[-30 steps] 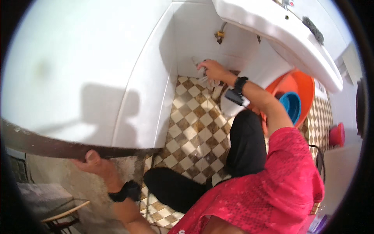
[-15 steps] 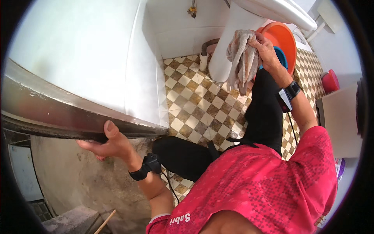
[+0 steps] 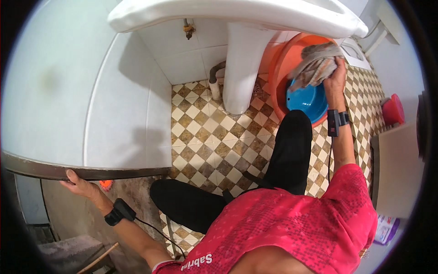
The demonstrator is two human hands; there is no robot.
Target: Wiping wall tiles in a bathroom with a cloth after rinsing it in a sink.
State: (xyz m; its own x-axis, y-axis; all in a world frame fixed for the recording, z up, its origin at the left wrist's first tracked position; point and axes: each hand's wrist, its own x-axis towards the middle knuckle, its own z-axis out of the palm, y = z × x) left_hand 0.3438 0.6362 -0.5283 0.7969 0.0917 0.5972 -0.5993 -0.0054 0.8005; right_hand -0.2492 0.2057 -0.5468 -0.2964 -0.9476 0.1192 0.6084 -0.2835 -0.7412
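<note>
My right hand point(image 3: 336, 75), on the right, is closed on a greyish, crumpled wet-looking rag point(image 3: 315, 64). The rag hangs over a large orange basin point(image 3: 279, 68) with a smaller blue basin point(image 3: 306, 101) inside it. Out to the left, my left hand point(image 3: 82, 185) grips the dark metal door frame point(image 3: 114, 173) at the edge of the white tiled wall. Its thumb lies on the near face; the other fingers are partly hidden behind the edge.
A white pedestal sink point(image 3: 246, 68) stands ahead, with a drain pipe point(image 3: 214, 80) and brass valve point(image 3: 189, 31) beside it. A squat toilet point(image 3: 356, 54) and a pink tub point(image 3: 393, 109) are at right. A stick point(image 3: 98, 259) leans at lower left.
My right hand and the rag have moved right, over the basins. My left hand has slid left along the frame. The view has shifted, showing more of the sink and basins.
</note>
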